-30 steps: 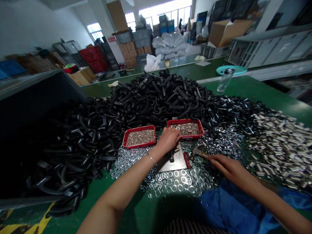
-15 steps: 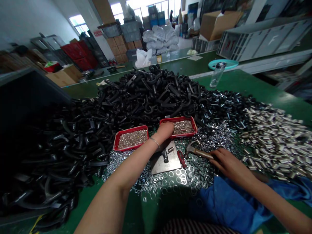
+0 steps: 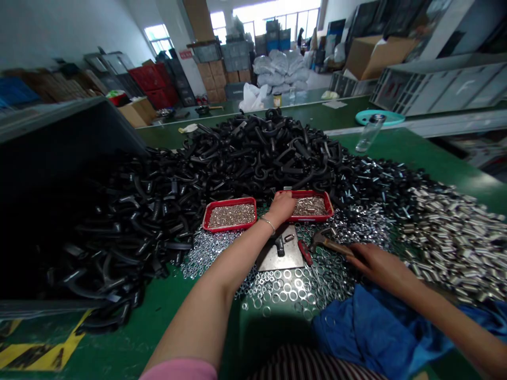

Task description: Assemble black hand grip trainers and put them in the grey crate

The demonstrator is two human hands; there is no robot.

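My left hand (image 3: pixel 283 207), fingers curled down and mostly hidden, is at the left end of the right red tray (image 3: pixel 331 211), which holds small metal pins; whatever it grips cannot be made out. My right hand (image 3: pixel 368 258) is closed around the wooden handle of a claw hammer (image 3: pixel 335 246), whose head rests among the metal rings. Below my left wrist lies a metal plate (image 3: pixel 279 260) with a black part (image 3: pixel 280 247) and a spring-like metal piece (image 3: pixel 289 238) on it. A red-handled tool (image 3: pixel 304 253) lies along the plate's right edge.
A second red tray (image 3: pixel 205 219) stands left. Black curved parts (image 3: pixel 261 153) are heaped behind; metal sleeves (image 3: pixel 455 243) are piled right. Rings (image 3: pixel 293 295) lie in front. A blue cloth (image 3: pixel 368 332), a glass bottle (image 3: pixel 371 133) and a large dark bin (image 3: pixel 119 126) are nearby.
The whole view has shifted, so the scene sits farther right in the picture. My left hand stays at the right red tray, and my right hand still holds the hammer.
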